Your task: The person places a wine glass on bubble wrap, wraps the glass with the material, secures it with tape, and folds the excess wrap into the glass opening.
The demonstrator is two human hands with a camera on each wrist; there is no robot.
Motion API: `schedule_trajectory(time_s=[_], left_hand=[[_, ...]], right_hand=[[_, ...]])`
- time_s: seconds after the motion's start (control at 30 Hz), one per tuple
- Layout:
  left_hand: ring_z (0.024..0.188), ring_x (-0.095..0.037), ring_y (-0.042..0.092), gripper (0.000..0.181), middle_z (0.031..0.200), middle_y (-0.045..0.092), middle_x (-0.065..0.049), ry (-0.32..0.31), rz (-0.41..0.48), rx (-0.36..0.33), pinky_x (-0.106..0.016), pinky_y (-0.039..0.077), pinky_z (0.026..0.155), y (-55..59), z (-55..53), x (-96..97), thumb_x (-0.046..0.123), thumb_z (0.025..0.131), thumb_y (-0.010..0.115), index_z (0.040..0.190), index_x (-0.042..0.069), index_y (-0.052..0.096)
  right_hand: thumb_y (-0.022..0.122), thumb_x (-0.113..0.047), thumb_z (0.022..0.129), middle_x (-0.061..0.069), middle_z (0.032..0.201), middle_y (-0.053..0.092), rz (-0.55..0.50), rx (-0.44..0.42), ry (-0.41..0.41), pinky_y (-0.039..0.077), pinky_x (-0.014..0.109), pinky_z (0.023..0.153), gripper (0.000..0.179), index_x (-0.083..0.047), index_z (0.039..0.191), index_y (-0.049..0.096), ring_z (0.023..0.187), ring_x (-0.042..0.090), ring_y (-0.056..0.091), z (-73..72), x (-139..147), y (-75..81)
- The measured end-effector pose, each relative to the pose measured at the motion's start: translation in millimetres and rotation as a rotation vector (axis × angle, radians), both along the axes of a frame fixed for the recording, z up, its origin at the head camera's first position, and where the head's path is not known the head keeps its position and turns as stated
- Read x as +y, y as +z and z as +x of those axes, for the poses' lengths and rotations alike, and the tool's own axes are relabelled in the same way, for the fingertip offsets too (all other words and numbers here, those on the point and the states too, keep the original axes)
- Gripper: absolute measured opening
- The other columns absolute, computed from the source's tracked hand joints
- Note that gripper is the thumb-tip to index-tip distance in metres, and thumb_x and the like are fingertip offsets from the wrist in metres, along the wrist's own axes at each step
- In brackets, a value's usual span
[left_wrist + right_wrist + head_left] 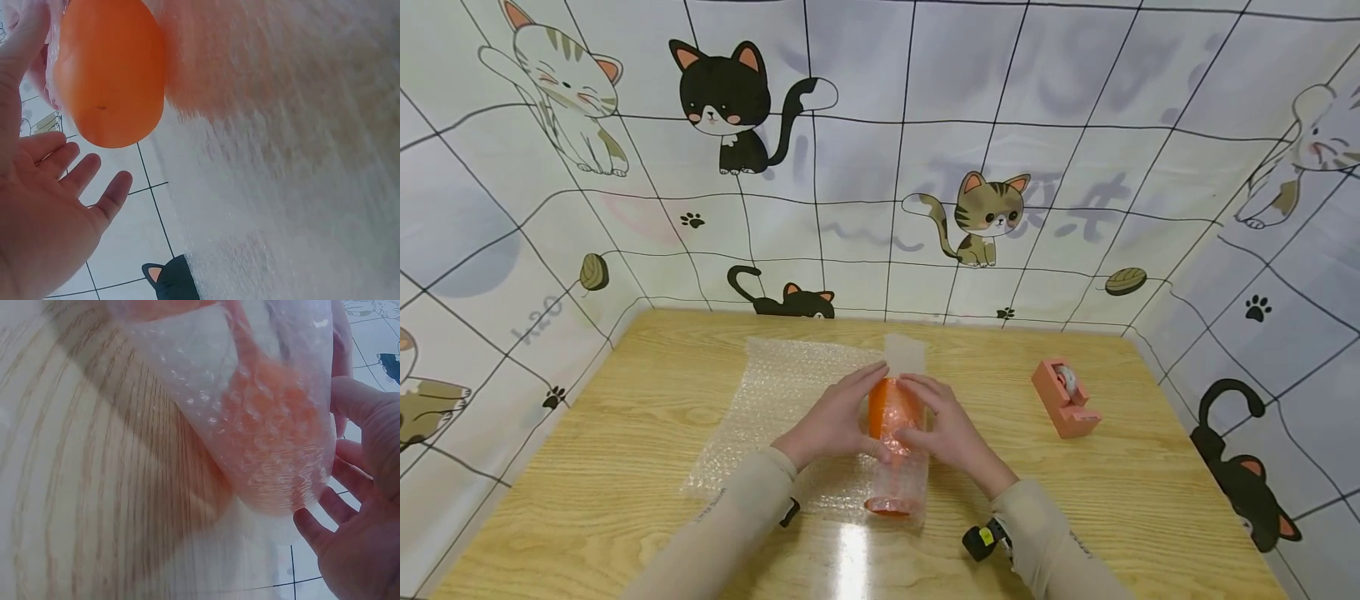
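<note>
An orange goblet (pixel 883 407) lies on its side, its bowl toward the back and its foot (pixel 891 506) toward the front. Clear bubble wrap (pixel 275 437) covers its right part and stem, while orange shows bare on the left of the bowl (pixel 115 75). My left hand (pixel 838 419) is beside the bowl on the left, fingers spread and palm turned to it. On the other side my right hand (pixel 951 429) touches the wrap with its thumb and fingertips (pixel 306 519). The rest of the wrap sheet (pixel 782 392) spreads flat to the left.
A pink tape dispenser (pixel 1066 398) with a roll of tape stands on the right of the wooden table (pixel 700 367). Behind and on both sides hangs a cat-patterned cloth (pixel 857 158). A strip of wrap (pixel 905 354) extends beyond the goblet at the back.
</note>
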State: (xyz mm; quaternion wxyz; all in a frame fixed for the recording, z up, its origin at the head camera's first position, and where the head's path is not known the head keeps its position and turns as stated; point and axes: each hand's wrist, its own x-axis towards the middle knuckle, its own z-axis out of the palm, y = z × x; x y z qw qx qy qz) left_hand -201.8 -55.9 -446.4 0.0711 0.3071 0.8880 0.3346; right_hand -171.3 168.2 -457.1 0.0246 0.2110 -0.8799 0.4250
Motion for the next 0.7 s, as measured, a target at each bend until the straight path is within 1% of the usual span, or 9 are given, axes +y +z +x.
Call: schedule_trajectory(time_s=[0.07,0.17,0.27,0.37,0.43,0.57,0.7], left_hand=[[0.155,-0.030,0.027,0.130,0.170,0.027,-0.002,-0.001,-0.019,0.020,-0.057,0.026,0.123,0.0,0.3,0.4,0.054,0.058,0.095,0.163,0.012,0.031],[0.153,-0.029,0.032,0.127,0.168,0.031,-0.002,0.003,-0.064,0.064,-0.060,0.027,0.122,-1.3,-0.4,0.6,0.056,0.058,0.094,0.162,0.012,0.034],[0.151,-0.028,0.036,0.126,0.165,0.037,-0.004,0.009,-0.107,0.108,-0.062,0.029,0.119,-2.9,-1.5,0.6,0.059,0.058,0.093,0.160,0.011,0.037],[0.149,-0.029,0.038,0.125,0.163,0.040,-0.006,0.011,-0.126,0.135,-0.060,0.033,0.118,-3.2,-1.9,0.5,0.060,0.058,0.093,0.159,0.009,0.040],[0.149,-0.029,0.039,0.124,0.163,0.041,-0.007,0.012,-0.136,0.145,-0.058,0.034,0.118,-2.4,-1.6,0.4,0.059,0.058,0.093,0.158,0.008,0.041],[0.149,-0.030,0.039,0.121,0.162,0.042,-0.008,0.028,-0.151,0.135,-0.057,0.032,0.120,-0.4,-0.9,-1.1,0.058,0.058,0.094,0.157,0.008,0.043],[0.148,-0.030,0.039,0.120,0.161,0.043,-0.008,0.040,-0.171,0.137,-0.057,0.032,0.120,-0.7,-1.8,-2.7,0.058,0.058,0.095,0.155,0.009,0.044]], right_hand=[[0.083,-0.018,0.086,0.013,0.158,0.046,-0.005,-0.008,-0.008,0.034,0.068,0.114,0.072,-0.008,0.150,0.052,0.146,0.042,0.038,0.7,-0.8,-0.8],[0.084,-0.017,0.086,0.012,0.159,0.045,-0.017,-0.013,-0.027,0.034,0.067,0.115,0.073,-0.010,0.151,0.051,0.146,0.041,0.038,1.6,-1.8,-3.2],[0.085,-0.016,0.086,0.013,0.159,0.043,-0.036,-0.027,-0.042,0.038,0.063,0.114,0.073,-0.009,0.151,0.050,0.146,0.040,0.038,3.1,-3.0,-4.1],[0.085,-0.014,0.086,0.013,0.160,0.042,-0.060,-0.031,-0.054,0.043,0.058,0.112,0.073,-0.006,0.149,0.051,0.145,0.039,0.041,3.8,-4.1,-5.2],[0.086,-0.013,0.085,0.014,0.160,0.042,-0.073,-0.024,-0.060,0.045,0.056,0.111,0.072,-0.004,0.147,0.052,0.144,0.039,0.042,4.3,-5.0,-5.4],[0.088,-0.015,0.082,0.016,0.158,0.044,-0.064,0.017,-0.078,0.042,0.060,0.112,0.070,-0.003,0.144,0.058,0.144,0.042,0.042,4.0,-7.1,-7.1],[0.090,-0.019,0.081,0.017,0.156,0.046,-0.035,0.047,-0.094,0.040,0.063,0.112,0.069,-0.005,0.142,0.060,0.144,0.043,0.042,2.7,-9.5,-7.8]])
